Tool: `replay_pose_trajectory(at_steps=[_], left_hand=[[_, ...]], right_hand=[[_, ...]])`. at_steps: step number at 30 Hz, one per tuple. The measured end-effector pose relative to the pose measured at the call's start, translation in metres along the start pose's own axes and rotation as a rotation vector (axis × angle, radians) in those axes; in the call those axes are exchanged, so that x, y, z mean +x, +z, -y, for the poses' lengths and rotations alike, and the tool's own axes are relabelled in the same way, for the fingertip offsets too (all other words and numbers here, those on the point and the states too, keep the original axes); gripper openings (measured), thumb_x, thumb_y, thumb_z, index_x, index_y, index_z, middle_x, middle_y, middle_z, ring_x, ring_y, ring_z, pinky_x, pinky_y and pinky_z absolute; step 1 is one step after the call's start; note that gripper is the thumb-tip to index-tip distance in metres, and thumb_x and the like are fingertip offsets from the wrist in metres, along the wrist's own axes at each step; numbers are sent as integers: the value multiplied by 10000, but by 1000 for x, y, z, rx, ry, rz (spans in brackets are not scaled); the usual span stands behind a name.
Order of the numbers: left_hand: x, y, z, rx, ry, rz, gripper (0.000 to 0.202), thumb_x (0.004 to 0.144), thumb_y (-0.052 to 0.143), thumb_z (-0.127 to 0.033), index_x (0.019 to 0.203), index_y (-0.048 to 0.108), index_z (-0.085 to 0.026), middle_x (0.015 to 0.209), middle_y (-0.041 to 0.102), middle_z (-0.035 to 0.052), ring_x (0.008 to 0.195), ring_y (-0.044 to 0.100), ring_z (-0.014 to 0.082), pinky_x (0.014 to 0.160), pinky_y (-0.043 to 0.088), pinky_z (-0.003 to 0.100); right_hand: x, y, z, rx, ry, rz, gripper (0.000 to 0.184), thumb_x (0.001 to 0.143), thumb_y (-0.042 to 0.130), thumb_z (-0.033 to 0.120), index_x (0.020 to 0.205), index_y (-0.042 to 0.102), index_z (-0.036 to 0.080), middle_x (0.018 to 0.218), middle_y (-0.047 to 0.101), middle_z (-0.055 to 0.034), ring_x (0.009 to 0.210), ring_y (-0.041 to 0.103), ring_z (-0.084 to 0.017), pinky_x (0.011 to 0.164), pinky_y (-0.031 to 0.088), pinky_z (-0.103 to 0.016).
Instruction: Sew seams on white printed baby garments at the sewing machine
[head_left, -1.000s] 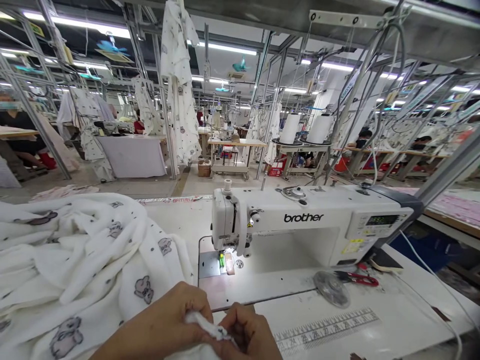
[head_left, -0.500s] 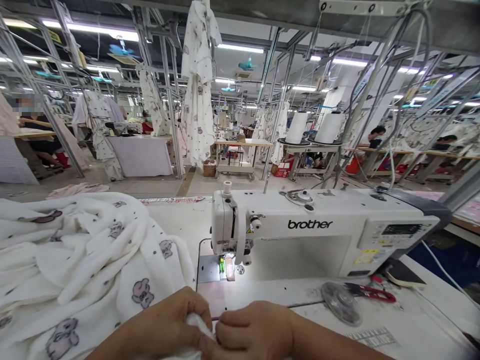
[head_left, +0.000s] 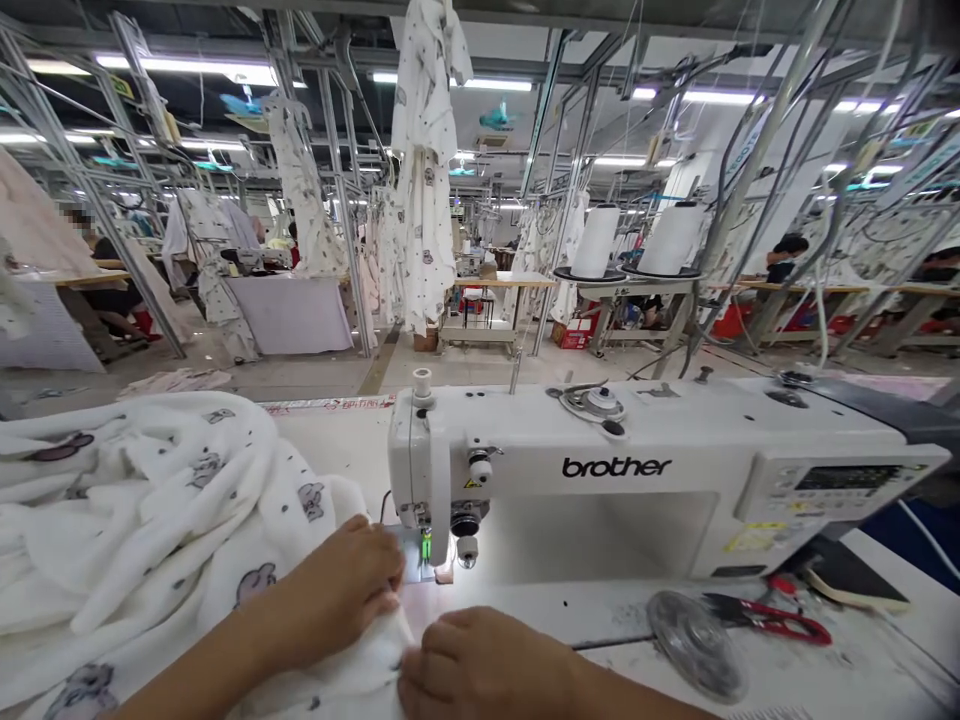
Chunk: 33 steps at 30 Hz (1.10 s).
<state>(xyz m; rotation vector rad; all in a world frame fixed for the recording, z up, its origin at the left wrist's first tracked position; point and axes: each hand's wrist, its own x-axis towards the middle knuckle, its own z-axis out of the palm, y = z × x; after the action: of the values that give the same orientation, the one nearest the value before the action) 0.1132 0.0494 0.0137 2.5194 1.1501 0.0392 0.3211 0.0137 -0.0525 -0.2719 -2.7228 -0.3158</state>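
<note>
White printed fabric: heaped in soft folds (head_left: 180,540) to the left of the sewing machine (head_left: 525,450), grey animal figures and small dark dots scattered over it, one stretch running across to the front of the machine's needle end.
Left hand: laid over the fabric (head_left: 345,580) just in front of the machine's needle end, fingers bent and pinching the fabric near its edge.
Right hand: a little nearer the person than the left (head_left: 472,660), in front of the machine, its fingers curled close together and pinching the same edge; I can't see the thumb from here.
Needle end: lit by a small lamp, with a bright green piece (head_left: 427,545) low down by the needle, just beyond the left hand.
Brother sewing machine: white, standing on a pale tabletop (head_left: 337,430), its control panel (head_left: 840,480) at the right end.
Clear plastic disc: lying in front of the machine's right half (head_left: 697,645), well to the right of the hands.
Red-handled snips: just beside that disc (head_left: 795,622), in front of the machine's control panel.
Thread cones: two fat white ones, left (head_left: 598,243) and right (head_left: 673,240), on a stand behind the machine.
Hanging printed garment: a long white one (head_left: 427,190) beyond the machine's needle end, patterned much like the heap.
Co-worker: a dark-haired person (head_left: 786,255) bent over a bench, far behind the machine's right half.
</note>
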Motion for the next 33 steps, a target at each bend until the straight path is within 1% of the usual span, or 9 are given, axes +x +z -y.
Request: replay_pose_trajectory(at_steps=[3, 7, 10, 13, 16, 21, 25, 30, 33], left_hand=[[0, 1, 4, 86, 35, -56, 112, 835, 535, -112, 831, 597, -206, 929, 637, 29, 890, 555, 232, 904, 360, 403], [-15, 4, 8, -22, 34, -129, 196, 857, 512, -114, 967, 597, -252, 1132, 583, 30, 1065, 501, 240, 928, 378, 355], [-24, 6, 8, -42, 35, -102, 139, 879, 509, -145, 895, 600, -249, 1071, 584, 21, 1059, 490, 232, 896, 392, 336], [-24, 11, 10, -37, 0, -102, 96, 841, 555, -142, 864, 593, -226, 1026, 585, 26, 1037, 492, 237, 892, 391, 348], [-20, 17, 13, -27, -35, -133, 90, 837, 545, -124, 838, 564, -212, 978, 579, 22, 980, 501, 229, 872, 392, 364], [-14, 31, 14, -4, 24, -205, 149, 895, 445, -85, 856, 519, -208, 905, 582, 5, 902, 508, 207, 917, 362, 401], [-11, 38, 13, -6, 6, -249, 176, 862, 442, -43, 834, 496, -208, 853, 586, -4, 866, 518, 202, 896, 373, 396], [-12, 38, 17, 33, -13, -307, 179, 870, 442, -72, 921, 518, -225, 938, 601, -2, 961, 528, 214, 1030, 291, 463], [-14, 36, 18, 39, -29, -308, 114, 896, 469, -156, 950, 532, -235, 967, 603, 0, 1002, 526, 226, 1065, 260, 491]], right_hand=[[0, -5, -3, 50, 51, 75, 56, 925, 613, 174, 873, 617, 154, 806, 610, 20, 625, 449, -143, 519, 346, -284], [-3, -6, -5, 113, 85, 113, 111, 961, 566, 176, 852, 584, 172, 831, 596, 39, 624, 422, -133, 509, 301, -288], [-5, -4, -4, 126, 92, 125, 117, 969, 548, 167, 855, 574, 176, 828, 591, 41, 613, 417, -132, 506, 288, -291], [-5, -5, -4, 120, 94, 134, 132, 974, 537, 158, 848, 568, 173, 825, 586, 37, 614, 421, -130, 508, 292, -292], [-5, -6, -4, 110, 85, 103, 142, 982, 524, 148, 846, 561, 170, 816, 578, 36, 607, 412, -128, 506, 303, -287], [-4, -4, -4, 92, 66, 86, 154, 975, 534, 130, 827, 554, 168, 802, 571, 34, 594, 396, -127, 485, 294, -288], [-4, -3, -4, 84, 58, 72, 135, 964, 556, 127, 834, 563, 165, 804, 573, 33, 600, 409, -127, 494, 292, -284], [-3, -6, -3, 80, 51, 43, 147, 965, 548, 129, 823, 576, 157, 810, 588, 12, 629, 426, -139, 518, 308, -290], [-1, -7, -4, 75, 39, 24, 153, 964, 550, 137, 817, 588, 154, 815, 604, 4, 670, 454, -147, 563, 356, -297]])
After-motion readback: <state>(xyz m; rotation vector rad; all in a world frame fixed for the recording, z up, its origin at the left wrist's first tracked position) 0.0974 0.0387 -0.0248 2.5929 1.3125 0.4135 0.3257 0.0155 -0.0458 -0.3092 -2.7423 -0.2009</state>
